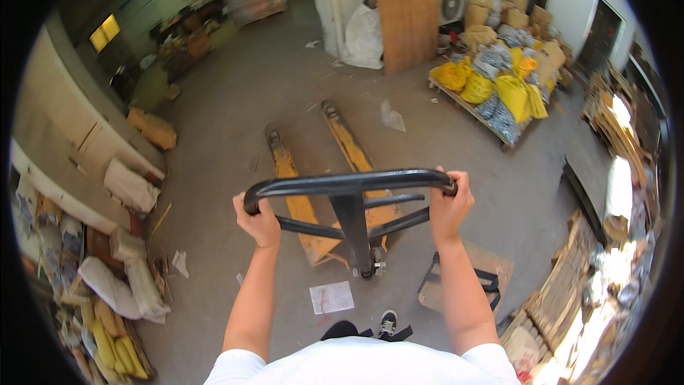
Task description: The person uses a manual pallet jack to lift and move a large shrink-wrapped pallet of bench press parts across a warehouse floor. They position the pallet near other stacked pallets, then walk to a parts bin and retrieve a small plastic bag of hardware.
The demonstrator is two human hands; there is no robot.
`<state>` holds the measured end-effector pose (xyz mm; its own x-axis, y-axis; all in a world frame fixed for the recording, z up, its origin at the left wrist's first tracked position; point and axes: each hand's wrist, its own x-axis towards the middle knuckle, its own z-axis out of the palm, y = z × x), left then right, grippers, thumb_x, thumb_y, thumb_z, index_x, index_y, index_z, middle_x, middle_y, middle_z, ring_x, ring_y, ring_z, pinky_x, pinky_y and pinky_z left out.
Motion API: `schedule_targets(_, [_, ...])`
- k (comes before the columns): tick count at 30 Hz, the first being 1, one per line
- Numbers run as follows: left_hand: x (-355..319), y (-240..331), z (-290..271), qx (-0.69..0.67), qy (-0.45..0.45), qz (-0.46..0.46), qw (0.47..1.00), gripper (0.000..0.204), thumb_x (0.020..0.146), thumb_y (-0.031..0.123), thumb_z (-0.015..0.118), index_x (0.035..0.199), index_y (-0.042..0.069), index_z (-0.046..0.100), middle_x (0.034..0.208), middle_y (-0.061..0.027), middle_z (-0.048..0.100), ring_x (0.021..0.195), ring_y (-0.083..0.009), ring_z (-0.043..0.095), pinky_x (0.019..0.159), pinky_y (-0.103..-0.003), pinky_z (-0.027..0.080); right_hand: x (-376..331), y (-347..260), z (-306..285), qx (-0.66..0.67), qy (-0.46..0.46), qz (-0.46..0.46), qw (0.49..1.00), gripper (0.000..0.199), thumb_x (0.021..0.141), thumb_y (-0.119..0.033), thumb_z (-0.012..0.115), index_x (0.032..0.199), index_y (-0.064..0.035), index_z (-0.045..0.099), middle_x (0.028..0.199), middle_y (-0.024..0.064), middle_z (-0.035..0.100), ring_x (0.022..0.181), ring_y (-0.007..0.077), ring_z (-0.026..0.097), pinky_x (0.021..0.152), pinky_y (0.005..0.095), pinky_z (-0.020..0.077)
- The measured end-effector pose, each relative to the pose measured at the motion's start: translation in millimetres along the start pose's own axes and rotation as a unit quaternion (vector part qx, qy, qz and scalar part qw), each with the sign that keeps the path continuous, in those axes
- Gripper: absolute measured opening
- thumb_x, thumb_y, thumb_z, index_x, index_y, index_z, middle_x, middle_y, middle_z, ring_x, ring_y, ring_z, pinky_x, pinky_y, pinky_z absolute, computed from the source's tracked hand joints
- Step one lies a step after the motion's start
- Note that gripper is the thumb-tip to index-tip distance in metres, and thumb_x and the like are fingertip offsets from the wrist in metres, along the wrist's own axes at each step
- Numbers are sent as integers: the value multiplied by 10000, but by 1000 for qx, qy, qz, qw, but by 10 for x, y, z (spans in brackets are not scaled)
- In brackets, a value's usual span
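A black loop handle [342, 184] belongs to a pallet jack whose two worn yellow forks [288, 171] stretch away from me along the floor. My left hand [258, 222] wraps round the handle's left corner, and my right hand [450, 207] grips its right corner. Inside the loop, a thin black lever [394, 201] sits beside the central shaft, with neither hand touching it. Nothing lies on the forks. Both my forearms reach forward from the lower edge.
A wooden pallet heaped with yellow and grey bags [491, 89] stands far right. Stacked timber [559, 281] lines the right side; rolls and sacks [117, 285] line the left. A small board [491, 264] lies by my right forearm, and white paper [332, 298] near my shoe.
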<state>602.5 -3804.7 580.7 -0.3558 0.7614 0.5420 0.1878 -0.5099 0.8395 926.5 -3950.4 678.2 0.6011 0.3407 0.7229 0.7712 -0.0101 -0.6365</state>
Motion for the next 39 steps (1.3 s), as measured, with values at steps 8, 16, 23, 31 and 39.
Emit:
schedule_targets(8, [558,-555,1486,104,109,-38,988,116,911,-3,648,941,45,547,709,0,466,611,-81,422,562,-253,400,1254,1148,2141,37,-30,0,999,285,893,-150,809,822,-51,551,650,132,571,547,313,519,561,356,470])
schedule_targets(16, [2183,-2256,2383,118,164,25,979,133,908,-27,675,974,39,581,693,10,534,588,-67,475,549,-229,412,1800,1686,5166,107,-56,10,993,159,853,-46,731,855,-42,572,648,98,554,561,196,519,600,305,471])
schedule_targets(23, [4206,-3805,3254,107,165,8,980,169,837,-46,705,960,29,615,754,-69,610,625,-150,536,633,-234,471,2400,1576,7602,81,-76,62,992,203,883,-86,757,851,-35,562,655,58,542,580,122,495,571,282,426])
schedule_targets(31, [6193,-5275,4427,158,160,63,972,150,844,-17,703,944,33,602,727,-90,597,610,-204,537,613,-281,485,3274,1631,10205,74,-61,39,995,181,855,-78,741,865,-27,568,652,121,548,561,203,520,582,335,468])
schedule_targets(39, [8103,-7110,5618,118,192,36,974,103,885,-1,674,939,23,590,678,-18,549,596,-88,453,575,-229,424,4032,1965,13041,95,-54,12,994,180,842,-97,742,881,-18,585,643,104,531,560,195,493,598,324,471])
